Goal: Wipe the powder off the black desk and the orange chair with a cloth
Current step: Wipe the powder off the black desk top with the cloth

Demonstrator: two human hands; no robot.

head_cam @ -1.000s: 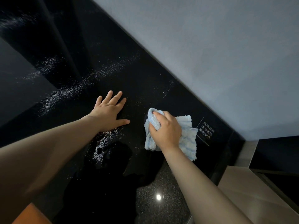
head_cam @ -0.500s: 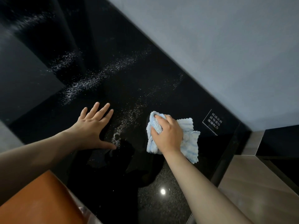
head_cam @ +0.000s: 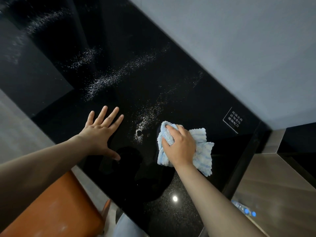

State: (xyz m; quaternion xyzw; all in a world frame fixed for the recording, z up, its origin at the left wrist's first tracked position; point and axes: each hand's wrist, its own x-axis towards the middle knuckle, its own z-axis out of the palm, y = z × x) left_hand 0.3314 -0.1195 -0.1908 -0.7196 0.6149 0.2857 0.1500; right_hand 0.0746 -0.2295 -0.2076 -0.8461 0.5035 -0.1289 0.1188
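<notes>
- The black surface (head_cam: 179, 93) lies under the cloth (head_cam: 201, 147); it is glossy, so I expect an easy glide.
- The orange chair (head_cam: 56, 211) stands well left of the cloth.
- My left hand (head_cam: 100, 132) lies flat, fingers spread, left of the cloth.
- My right hand (head_cam: 181, 146) presses the cloth, fingers curled round its bunched top.
- The cloth looks soft and light; that bunch is the best hold.
- Powder (head_cam: 145, 122) lies just left of the cloth.

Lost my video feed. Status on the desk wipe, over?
Left hand flat on desk, open. Right hand grips cloth, pressed to desk. Powder streaks lie unwiped left of and beyond cloth. Nothing blocks the path.
</notes>
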